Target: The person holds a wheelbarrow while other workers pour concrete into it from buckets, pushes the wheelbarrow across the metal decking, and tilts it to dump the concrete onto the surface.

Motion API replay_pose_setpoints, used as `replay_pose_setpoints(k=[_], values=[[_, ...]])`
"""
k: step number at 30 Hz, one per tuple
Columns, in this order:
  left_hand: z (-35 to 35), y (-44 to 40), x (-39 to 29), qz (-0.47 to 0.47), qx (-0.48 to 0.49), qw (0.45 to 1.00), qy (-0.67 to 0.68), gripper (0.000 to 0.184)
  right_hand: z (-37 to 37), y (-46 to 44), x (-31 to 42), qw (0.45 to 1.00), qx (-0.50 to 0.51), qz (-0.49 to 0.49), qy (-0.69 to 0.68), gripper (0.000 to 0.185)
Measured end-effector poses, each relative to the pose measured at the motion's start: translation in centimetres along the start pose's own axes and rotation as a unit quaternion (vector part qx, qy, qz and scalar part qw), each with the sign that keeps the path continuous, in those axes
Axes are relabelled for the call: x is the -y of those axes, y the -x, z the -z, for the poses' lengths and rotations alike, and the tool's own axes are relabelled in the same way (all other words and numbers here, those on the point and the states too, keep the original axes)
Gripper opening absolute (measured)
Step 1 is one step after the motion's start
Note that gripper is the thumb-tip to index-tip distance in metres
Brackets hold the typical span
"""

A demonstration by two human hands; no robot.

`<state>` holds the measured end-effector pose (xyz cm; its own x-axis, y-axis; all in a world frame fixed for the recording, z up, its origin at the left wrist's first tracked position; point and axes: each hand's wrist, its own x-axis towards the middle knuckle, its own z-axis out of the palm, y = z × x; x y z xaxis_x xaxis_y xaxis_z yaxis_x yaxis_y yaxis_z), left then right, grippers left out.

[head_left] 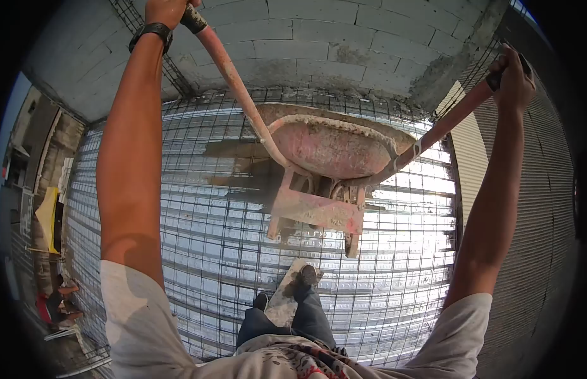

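Observation:
A red wheelbarrow [337, 151], crusted with dried cement, is tipped forward in front of me with its underside and rear legs toward me. My left hand [165, 11], with a black band at the wrist, is wrapped round the black grip of the left handle [233, 79]. The right handle [448, 120] is gripped at its end by my right hand [514, 79]. Both handles are raised high. Wet grey cement [243, 167] lies on the deck left of the tray; the inside of the tray is hidden.
Steel mesh covers the shiny corrugated metal deck [198, 252]. I stand at a narrow board [284, 294]. A grey block wall [306, 38] rises ahead, with corrugated roofing [521, 221] on the right. Far lower left, a person in red [53, 303] is near a yellow sheet [48, 218].

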<state>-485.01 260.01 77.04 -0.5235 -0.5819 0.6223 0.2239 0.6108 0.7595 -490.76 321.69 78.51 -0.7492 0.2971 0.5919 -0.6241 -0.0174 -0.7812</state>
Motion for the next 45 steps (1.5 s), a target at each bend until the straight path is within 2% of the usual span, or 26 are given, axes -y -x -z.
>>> replay_pose_setpoints(k=[3,5,7,8,9,10,11,12,13,14,17,20,24,26,28,29,32,35,36,38,41,43,45], values=[[1.6,4.6,-4.6,-0.011,0.063,0.987,0.148,0.005,-0.8,-3.5,-1.7,1.000,0.009,-0.013,-0.027,0.012],[1.7,10.2,-9.8,-0.062,0.021,0.994,0.091,0.005,1.3,-7.2,-4.8,0.994,0.035,-0.065,-0.078,0.011],[-0.7,11.8,-12.8,-0.122,-0.016,0.978,0.170,0.010,4.5,-10.7,-6.6,0.987,0.055,-0.098,-0.112,0.011],[-0.8,12.5,-13.2,-0.145,-0.039,0.967,0.206,0.012,4.0,-9.5,-5.6,0.990,0.042,-0.090,-0.102,0.012],[-0.6,9.3,-9.7,-0.252,0.007,0.967,0.046,0.015,4.0,-7.1,-3.7,0.992,0.028,-0.080,-0.095,0.014],[-0.4,6.1,-6.3,-0.345,0.053,0.930,-0.118,0.017,3.5,-5.1,-2.0,0.994,0.016,-0.071,-0.086,0.016],[-0.7,5.9,-7.1,-0.199,0.029,0.979,-0.043,0.019,2.5,-4.1,-0.9,0.996,0.002,-0.061,-0.067,0.015],[-1.6,6.5,-8.2,-0.045,0.007,0.998,0.033,0.020,1.8,-2.8,-0.3,0.997,-0.013,-0.058,-0.046,0.015],[-2.1,7.6,-9.8,0.113,-0.006,0.988,0.109,0.021,2.1,-1.7,0.1,0.997,-0.033,-0.060,-0.019,0.014],[-1.8,8.3,-11.3,0.137,0.020,0.978,0.153,0.020,3.1,-2.7,0.1,0.996,-0.028,-0.074,-0.033,0.013],[-1.4,14.5,-15.8,-0.037,-0.046,0.982,0.179,0.016,5.9,-6.8,-3.2,0.991,-0.009,-0.099,-0.088,0.010],[-0.6,16.8,-16.7,-0.092,-0.089,0.976,0.177,0.019,7.8,-6.8,-3.5,0.988,0.015,-0.104,-0.116,0.012],[2.6,13.7,-13.0,-0.012,-0.093,0.982,0.164,0.029,4.9,3.5,4.9,0.994,-0.035,-0.049,-0.086,0.021],[3.9,13.7,-13.3,0.041,-0.101,0.980,0.165,0.030,5.5,6.1,7.1,0.996,-0.053,-0.016,-0.074,0.038],[6.1,15.7,-14.6,0.021,-0.078,0.971,0.226,0.036,8.0,8.4,9.1,0.987,-0.034,-0.039,-0.153,0.047],[8.0,17.8,-15.1,0.045,-0.068,0.953,0.290,0.042,9.2,10.3,10.1,0.978,-0.020,-0.048,-0.200,0.053],[15.2,26.6,-14.5,0.099,0.011,0.893,0.439,0.064,15.0,19.1,14.7,0.990,-0.005,-0.041,-0.138,0.057],[22.8,34.8,-14.0,0.065,0.077,0.832,0.545,0.078,19.4,28.8,19.4,0.984,-0.022,-0.067,-0.165,0.049],[25.4,37.2,-13.5,0.056,0.118,0.794,0.594,0.080,20.8,32.1,20.8,0.982,-0.021,-0.076,-0.171,0.048],[30.0,41.8,-12.5,0.132,0.153,0.687,0.698,0.074,23.0,38.4,23.9,0.976,-0.032,-0.122,-0.175,0.049],[36.6,47.6,-10.9,0.351,0.114,0.653,0.662,0.064,25.7,47.4,28.8,0.951,-0.008,-0.231,-0.207,0.054],[40.3,51.5,-12.0,0.468,0.100,0.634,0.607,0.063,27.8,52.9,31.3,0.921,-0.017,-0.328,-0.209,0.069],[43.5,55.9,-8.9,0.510,0.103,0.601,0.606,0.061,29.7,57.7,34.5,0.877,0.014,-0.437,-0.198,0.088]])
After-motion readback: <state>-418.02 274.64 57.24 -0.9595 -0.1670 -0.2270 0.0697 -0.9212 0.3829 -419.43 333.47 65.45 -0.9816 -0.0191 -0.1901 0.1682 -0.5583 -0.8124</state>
